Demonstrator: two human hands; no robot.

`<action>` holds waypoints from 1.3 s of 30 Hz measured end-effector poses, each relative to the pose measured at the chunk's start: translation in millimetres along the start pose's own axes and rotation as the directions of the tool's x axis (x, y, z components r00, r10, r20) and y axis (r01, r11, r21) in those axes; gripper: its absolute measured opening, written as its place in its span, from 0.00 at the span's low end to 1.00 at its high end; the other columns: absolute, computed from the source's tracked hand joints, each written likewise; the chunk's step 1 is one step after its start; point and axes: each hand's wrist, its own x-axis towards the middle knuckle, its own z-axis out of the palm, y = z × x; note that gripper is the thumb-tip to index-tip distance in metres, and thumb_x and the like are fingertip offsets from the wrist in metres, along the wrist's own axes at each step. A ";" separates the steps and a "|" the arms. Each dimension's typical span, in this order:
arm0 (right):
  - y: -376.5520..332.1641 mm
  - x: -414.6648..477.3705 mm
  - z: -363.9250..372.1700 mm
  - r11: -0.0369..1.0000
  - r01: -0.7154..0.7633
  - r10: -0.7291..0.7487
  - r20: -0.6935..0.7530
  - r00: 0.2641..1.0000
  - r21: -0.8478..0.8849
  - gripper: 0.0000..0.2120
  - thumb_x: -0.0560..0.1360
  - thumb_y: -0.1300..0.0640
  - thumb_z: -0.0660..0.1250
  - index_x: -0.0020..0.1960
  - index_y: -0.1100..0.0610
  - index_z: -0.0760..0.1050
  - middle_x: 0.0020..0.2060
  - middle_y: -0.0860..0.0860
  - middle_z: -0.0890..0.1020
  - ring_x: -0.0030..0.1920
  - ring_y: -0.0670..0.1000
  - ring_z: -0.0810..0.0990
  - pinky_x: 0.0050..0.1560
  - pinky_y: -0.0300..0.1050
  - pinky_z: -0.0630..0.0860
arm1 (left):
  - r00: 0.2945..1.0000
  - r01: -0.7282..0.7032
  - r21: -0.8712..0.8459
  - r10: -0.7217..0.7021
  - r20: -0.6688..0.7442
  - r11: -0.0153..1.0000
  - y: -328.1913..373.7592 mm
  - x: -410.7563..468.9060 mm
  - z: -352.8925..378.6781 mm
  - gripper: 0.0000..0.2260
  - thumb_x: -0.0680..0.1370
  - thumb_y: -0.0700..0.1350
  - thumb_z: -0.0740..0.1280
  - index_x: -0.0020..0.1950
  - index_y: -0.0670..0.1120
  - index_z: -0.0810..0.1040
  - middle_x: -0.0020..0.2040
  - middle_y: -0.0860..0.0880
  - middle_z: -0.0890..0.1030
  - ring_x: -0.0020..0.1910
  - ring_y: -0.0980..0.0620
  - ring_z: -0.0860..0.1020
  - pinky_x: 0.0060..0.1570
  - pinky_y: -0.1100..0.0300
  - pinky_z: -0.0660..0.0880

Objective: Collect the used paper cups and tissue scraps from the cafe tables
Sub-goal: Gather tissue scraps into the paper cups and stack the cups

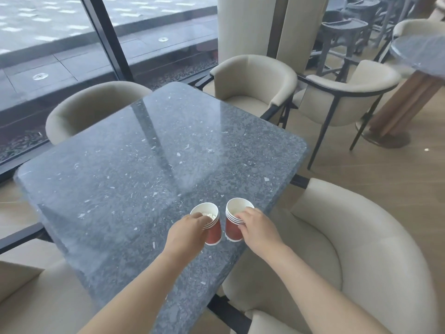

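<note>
2 stacks of red paper cups with white rims stand side by side on the grey stone table [144, 153], near its 5 o'clock edge. The left stack [213, 235] shows 3 rims and holds white tissue scraps [211, 215]. The right stack [233, 231], at its 3 o'clock, shows 4. The left hand [190, 227] grips the left stack's rim with curled fingers, and the right hand [257, 225] grips the right stack's.

Glossy stone worktop, matt paper cups.
Worktop [144, 165]: polished grey stone w/ white flecks, mirror-like sheen. L stack [213, 235] & R stack [232, 229]: paper cups, matt red outside, plain white inside, rolled rims. Tissue [211, 215] in L stack: soft crumpled white paper. Chairs [361, 261]: cream upholstery, smooth, matt; frames [321, 138] dark matt metal. Floor [373, 179]: pale wood-look boards, low sheen. Window [48, 32]: clear glass.
</note>
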 end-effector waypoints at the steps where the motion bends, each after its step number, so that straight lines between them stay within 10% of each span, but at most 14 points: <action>1: -6.7 -7.0 -2.0 1.000 -0.007 0.007 -0.018 1.000 -0.003 0.08 0.75 0.61 0.62 0.53 0.56 0.75 0.50 0.52 0.77 0.53 0.55 0.72 0.48 0.49 0.74 | 1.000 -0.014 -0.006 0.014 -0.005 1.000 -0.9 -6.6 -3.7 0.09 0.77 0.45 0.60 0.54 0.53 0.76 0.50 0.53 0.77 0.52 0.49 0.75 0.41 0.55 0.75; 22: -94.0 -189.5 -20.8 0.995 -0.098 0.099 -0.430 0.897 0.024 0.08 0.74 0.68 0.63 0.51 0.64 0.77 0.45 0.59 0.79 0.48 0.60 0.75 0.49 0.45 0.68 | 0.934 -0.350 -0.165 0.331 -0.134 0.922 33.0 -146.5 -38.5 0.09 0.75 0.46 0.65 0.54 0.54 0.79 0.50 0.54 0.80 0.49 0.49 0.78 0.40 0.54 0.76; 39: 75.7 -411.5 -127.6 0.933 -0.346 0.335 -0.584 0.739 0.097 0.11 0.68 0.70 0.69 0.48 0.61 0.80 0.40 0.55 0.81 0.43 0.58 0.79 0.46 0.35 0.65 | 0.757 -0.645 -0.234 0.651 -0.063 0.727 323.1 -183.2 21.4 0.11 0.73 0.43 0.67 0.52 0.54 0.80 0.49 0.55 0.81 0.48 0.50 0.78 0.42 0.56 0.75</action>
